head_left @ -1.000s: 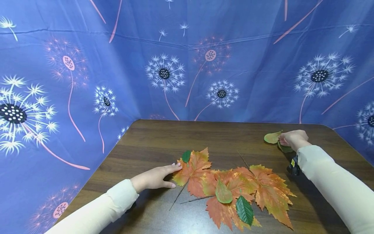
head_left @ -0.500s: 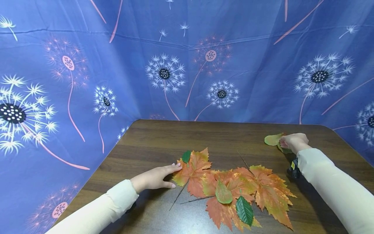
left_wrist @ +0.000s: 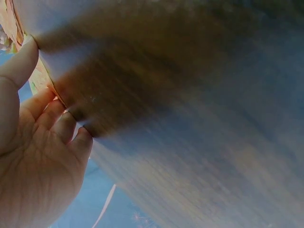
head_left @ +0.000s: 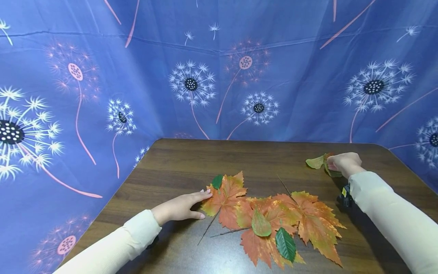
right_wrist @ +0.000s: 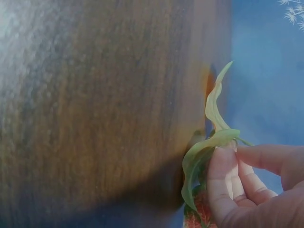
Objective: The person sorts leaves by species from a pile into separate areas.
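Note:
At the far right of the table, my right hand (head_left: 343,163) pinches a green leaf (right_wrist: 213,138) between thumb and forefinger. A pale yellow-green leaf (right_wrist: 215,107) juts out beyond the fingertips; the head view shows this pale leaf (head_left: 315,163) pointing left. Under the hand, a reddish veined leaf (right_wrist: 198,211) is partly hidden. My left hand (head_left: 181,206) lies palm down with its fingers extended, fingertips at the left edge of an orange maple leaf (head_left: 230,198). A small dark green leaf (head_left: 217,181) rests on that maple leaf.
Two more orange maple leaves, a middle one (head_left: 254,243) and a right one (head_left: 318,224), overlap at the front centre. On the middle one lie a light green leaf (head_left: 261,224) and a dark green leaf (head_left: 285,244). A blue dandelion-print cloth (head_left: 291,76) hangs behind the brown table (head_left: 191,160).
The pale leaf by my right hand has shifted a little left and tilted, and a reddish bit shows behind it. My left hand stays on the maple leaf. The head view has shifted slightly.

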Tool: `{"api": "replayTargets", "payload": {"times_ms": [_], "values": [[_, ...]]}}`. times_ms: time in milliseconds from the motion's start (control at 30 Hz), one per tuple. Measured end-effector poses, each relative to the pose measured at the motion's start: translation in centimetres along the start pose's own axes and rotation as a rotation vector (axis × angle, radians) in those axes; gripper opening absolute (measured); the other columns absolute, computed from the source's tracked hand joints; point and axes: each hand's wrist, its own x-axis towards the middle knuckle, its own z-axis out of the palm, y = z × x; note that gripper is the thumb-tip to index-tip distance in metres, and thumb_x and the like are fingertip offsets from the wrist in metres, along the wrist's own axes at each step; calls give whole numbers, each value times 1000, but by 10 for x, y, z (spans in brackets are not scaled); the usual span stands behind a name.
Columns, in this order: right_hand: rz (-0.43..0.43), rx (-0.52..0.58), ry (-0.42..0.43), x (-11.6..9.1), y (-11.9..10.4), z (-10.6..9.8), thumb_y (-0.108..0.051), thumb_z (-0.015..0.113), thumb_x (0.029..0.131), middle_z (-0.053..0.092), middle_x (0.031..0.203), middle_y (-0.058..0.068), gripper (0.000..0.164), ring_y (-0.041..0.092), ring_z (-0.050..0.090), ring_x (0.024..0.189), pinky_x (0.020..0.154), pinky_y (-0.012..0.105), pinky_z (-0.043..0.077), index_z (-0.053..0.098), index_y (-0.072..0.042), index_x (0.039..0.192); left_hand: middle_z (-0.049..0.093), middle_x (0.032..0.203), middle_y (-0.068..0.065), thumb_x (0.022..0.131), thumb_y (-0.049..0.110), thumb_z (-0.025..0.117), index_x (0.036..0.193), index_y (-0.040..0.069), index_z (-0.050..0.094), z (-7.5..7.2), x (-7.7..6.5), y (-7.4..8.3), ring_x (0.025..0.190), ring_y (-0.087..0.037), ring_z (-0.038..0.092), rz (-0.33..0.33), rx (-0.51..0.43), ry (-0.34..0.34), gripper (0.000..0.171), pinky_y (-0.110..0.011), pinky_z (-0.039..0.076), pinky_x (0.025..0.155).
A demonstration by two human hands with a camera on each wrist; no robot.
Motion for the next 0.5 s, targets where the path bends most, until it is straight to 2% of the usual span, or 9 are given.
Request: {"api": "replayTargets", "payload": {"times_ms": [267,500], "values": [[-49,14,-50,-7,-3,1,-10,64,86,62,60,-11,43,5,66,58,68,31,59,54,10,123,26,160,-8,92,28,66,153,12,31,0,0,0,147,-29,26,-8,-7,-11,72,-51,28,114],[-76,35,-44,-10,-5,5,-3,62,81,61,57,-9,20,3,64,54,64,27,58,61,6,100,25,160,-7,92,28,66,153,12,31,0,1,0,147,-29,25,-17,-21,-18,72,-51,28,114]]}}
